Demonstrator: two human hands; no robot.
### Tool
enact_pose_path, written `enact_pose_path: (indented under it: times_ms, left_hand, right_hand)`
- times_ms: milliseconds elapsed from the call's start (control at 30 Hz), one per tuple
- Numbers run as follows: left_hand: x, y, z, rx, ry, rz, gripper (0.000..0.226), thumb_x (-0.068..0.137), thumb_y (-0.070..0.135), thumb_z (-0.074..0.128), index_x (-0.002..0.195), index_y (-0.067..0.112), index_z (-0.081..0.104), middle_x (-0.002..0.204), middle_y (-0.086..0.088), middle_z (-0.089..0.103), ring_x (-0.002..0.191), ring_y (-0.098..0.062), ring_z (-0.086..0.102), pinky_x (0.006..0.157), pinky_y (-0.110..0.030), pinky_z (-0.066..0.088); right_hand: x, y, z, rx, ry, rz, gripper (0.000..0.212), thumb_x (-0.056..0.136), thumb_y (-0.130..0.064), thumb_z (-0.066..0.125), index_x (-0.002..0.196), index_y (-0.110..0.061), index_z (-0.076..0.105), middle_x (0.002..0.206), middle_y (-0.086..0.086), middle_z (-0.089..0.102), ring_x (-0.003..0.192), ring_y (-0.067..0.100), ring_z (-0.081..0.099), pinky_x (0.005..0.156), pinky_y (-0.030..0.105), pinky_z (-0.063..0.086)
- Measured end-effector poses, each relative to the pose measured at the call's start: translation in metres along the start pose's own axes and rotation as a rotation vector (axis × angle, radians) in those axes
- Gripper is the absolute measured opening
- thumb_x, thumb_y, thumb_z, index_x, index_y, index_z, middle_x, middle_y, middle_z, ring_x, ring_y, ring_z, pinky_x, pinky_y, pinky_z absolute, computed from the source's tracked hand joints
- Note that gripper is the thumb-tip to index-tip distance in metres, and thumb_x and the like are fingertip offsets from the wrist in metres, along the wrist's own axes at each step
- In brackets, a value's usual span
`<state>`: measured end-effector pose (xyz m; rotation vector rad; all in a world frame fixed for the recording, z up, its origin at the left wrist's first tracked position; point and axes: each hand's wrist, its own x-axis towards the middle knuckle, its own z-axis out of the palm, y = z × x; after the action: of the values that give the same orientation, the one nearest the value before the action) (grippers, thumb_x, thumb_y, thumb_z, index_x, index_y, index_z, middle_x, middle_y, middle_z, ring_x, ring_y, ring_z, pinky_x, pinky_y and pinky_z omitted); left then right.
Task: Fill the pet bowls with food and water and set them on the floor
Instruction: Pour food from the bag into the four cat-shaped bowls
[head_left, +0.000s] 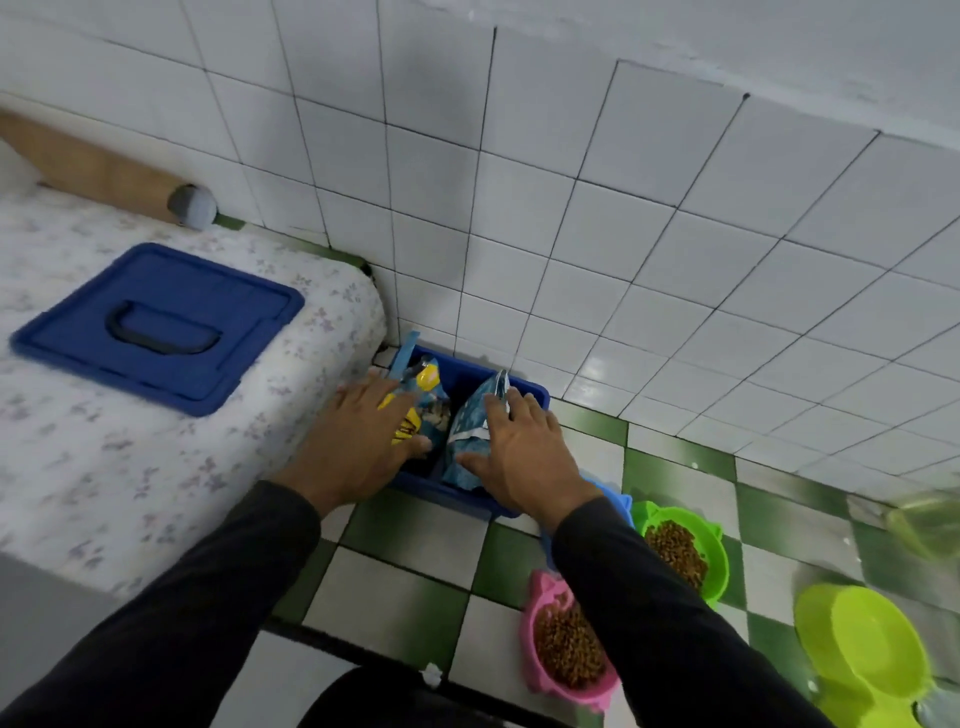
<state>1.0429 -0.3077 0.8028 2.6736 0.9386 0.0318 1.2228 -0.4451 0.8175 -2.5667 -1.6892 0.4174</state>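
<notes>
Kibble already sits in the pink bowl (569, 642) and the green bowl (684, 551) on the floor just right of the blue storage bin (457, 493), so the food step looks nearly wrapped. Both hands are down in that bin: the left hand (358, 441) lies spread on the yellow-and-blue bag (421, 410), and the right hand (519, 447) lies spread on the pale blue bag (472, 431). Next, I'd guess: settle the bags, fetch the blue lid (156, 327) from the bed left of the bin, then water for the lime double bowl (862, 654) far right.

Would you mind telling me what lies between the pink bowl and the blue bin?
In the head view, only bare green-and-white checkered floor lies between the pink bowl and the blue bin; the right arm's sleeve crosses above its right edge.
</notes>
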Motion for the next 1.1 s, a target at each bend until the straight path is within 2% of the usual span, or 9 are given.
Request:
enact_pose_path:
  times_ms: [133,233,333,467,667,833,933,1100]
  left_hand:
    - [-0.018,-0.021,-0.015,0.051,0.033,-0.062,0.067,0.101,0.059,0.049,0.156,0.023,0.038,0.161,-0.008,0.037,0.152,-0.029,0.027,0.123,-0.050,0.024]
    - [-0.033,-0.043,-0.028,0.084,0.060,-0.132,0.065,0.103,0.056,0.046,0.158,0.022,0.036,0.164,-0.008,0.033,0.155,-0.030,0.021,0.125,-0.050,0.020]
    - [-0.052,-0.073,-0.042,0.048,0.116,-0.201,0.069,0.102,0.062,0.041,0.158,0.021,0.038,0.165,-0.010,0.032,0.156,-0.031,0.019,0.126,-0.051,0.018]
    - [-0.065,-0.126,-0.063,0.050,0.136,-0.276,0.077,0.097,0.067,0.035,0.160,0.023,0.035,0.167,-0.008,0.028,0.158,-0.030,0.015,0.126,-0.053,0.017]
    - [-0.067,-0.212,-0.091,0.026,0.186,-0.360,0.068,0.101,0.059,0.048,0.158,0.022,0.039,0.167,-0.009,0.029,0.157,-0.030,0.016,0.126,-0.051,0.020]
    - [-0.065,-0.264,-0.111,-0.001,0.183,-0.403,0.072,0.101,0.060,0.047,0.161,0.022,0.034,0.169,-0.009,0.022,0.157,-0.029,0.016,0.127,-0.048,0.021]
    - [-0.061,-0.288,-0.121,-0.020,0.190,-0.405,0.071,0.101,0.058,0.050,0.159,0.020,0.036,0.165,-0.011,0.027,0.151,-0.030,0.028,0.124,-0.043,0.027]
    - [-0.045,-0.320,-0.128,-0.055,0.154,-0.443,0.069,0.101,0.059,0.049,0.160,0.027,0.035,0.164,-0.010,0.028,0.149,-0.031,0.028,0.118,-0.046,0.036]
  right_hand:
    - [0.008,-0.018,-0.008,0.030,-0.009,-0.076,0.087,0.096,-0.067,0.046,0.161,-0.019,0.014,0.167,0.017,0.013,0.154,0.035,0.011,0.125,0.054,0.013]
    - [0.017,-0.041,-0.011,0.044,-0.015,-0.143,0.086,0.096,-0.066,0.048,0.160,-0.020,0.015,0.167,0.018,0.015,0.154,0.037,0.013,0.125,0.054,0.013]
    - [0.031,-0.073,-0.012,0.067,-0.011,-0.198,0.083,0.094,-0.066,0.051,0.157,-0.019,0.025,0.164,0.013,0.024,0.151,0.035,0.021,0.123,0.055,0.020]
    - [0.053,-0.126,-0.011,0.090,0.031,-0.248,0.074,0.093,-0.065,0.050,0.148,-0.017,0.038,0.148,0.012,0.042,0.138,0.033,0.037,0.118,0.051,0.031]
    - [0.085,-0.201,-0.010,0.191,-0.040,-0.240,0.079,0.095,-0.067,0.048,0.153,-0.018,0.028,0.148,0.014,0.036,0.134,0.036,0.037,0.109,0.048,0.038]
    - [0.112,-0.254,-0.010,0.123,-0.025,-0.177,0.086,0.095,-0.072,0.042,0.159,-0.018,0.020,0.150,0.019,0.035,0.133,0.037,0.035,0.107,0.047,0.040]
    - [0.122,-0.273,-0.011,0.085,0.021,-0.110,0.086,0.095,-0.074,0.035,0.159,-0.020,0.017,0.148,0.023,0.034,0.131,0.039,0.035,0.106,0.047,0.040]
    - [0.128,-0.293,-0.011,0.027,0.033,-0.013,0.086,0.095,-0.076,0.028,0.161,-0.025,0.009,0.148,0.025,0.031,0.130,0.039,0.036,0.105,0.045,0.041]
